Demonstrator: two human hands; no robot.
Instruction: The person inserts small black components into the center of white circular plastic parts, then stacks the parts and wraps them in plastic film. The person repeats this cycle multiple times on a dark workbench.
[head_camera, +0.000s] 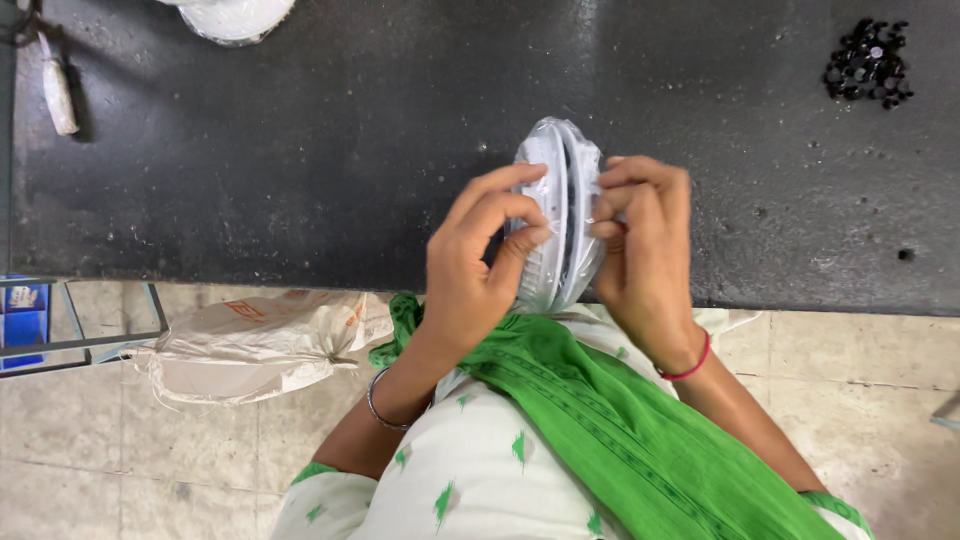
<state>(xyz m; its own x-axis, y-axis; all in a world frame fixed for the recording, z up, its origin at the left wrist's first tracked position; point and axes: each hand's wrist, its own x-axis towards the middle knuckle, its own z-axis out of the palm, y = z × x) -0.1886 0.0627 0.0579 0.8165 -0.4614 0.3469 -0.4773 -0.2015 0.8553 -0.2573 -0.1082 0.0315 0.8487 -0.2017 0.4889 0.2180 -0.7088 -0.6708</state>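
Both hands hold a white disc (556, 225) on edge, over the near edge of the black tabletop (330, 150) and close to the body. The disc looks like two round plastic halves pressed face to face, with a dark seam running between them; can't tell from this angle what sits inside.

Left hand (470, 270): fingers curled around the disc's left face, thumb on the lower rim, fingertips (525, 180) hooked over the upper rim. Closed on it. Metal bangle (385, 405) on that wrist.

Right hand (645, 250): fingers bent and pinched against the disc's right rim, gripping it. Red band (690, 365) on that wrist.

The disc is off the tabletop, touched only by the two hands.

Elsewhere:
- heap of small black beads (868, 65) near the far right corner of the tabletop, well apart from the hands
- white round thing (235, 15) at the far edge, left of centre, cut off by the frame
- small whitish tool handle (58, 95) near the far left corner
- tied sack (255, 345) on the tiled floor (880, 400) just below the near edge, left of the person
- green scarf (600, 420) over a white dress with green marks
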